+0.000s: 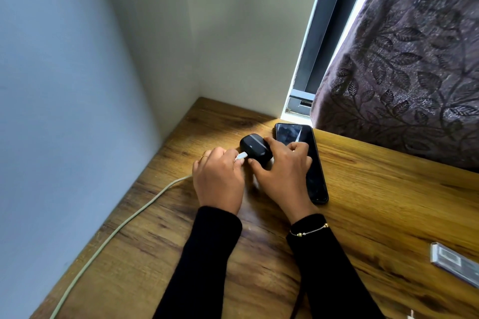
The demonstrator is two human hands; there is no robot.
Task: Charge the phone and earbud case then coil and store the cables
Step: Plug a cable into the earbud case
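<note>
A black earbud case [252,149] rests on the wooden desk [375,189] near the back corner. My right hand [282,171] grips the case from the right side. My left hand [220,179] pinches the white plug [242,156] of a pale cable [124,223], and the plug's tip touches the case's left face. The cable trails down and left across the desk to the bottom edge of the view. A black phone [311,163] lies flat, screen dark, just right of the case and partly under my right hand.
Walls close in the desk on the left and behind. A patterned purple curtain [414,72] hangs over the desk's back right, beside a window frame [318,41]. A flat silver-grey object [456,264] lies at the right edge.
</note>
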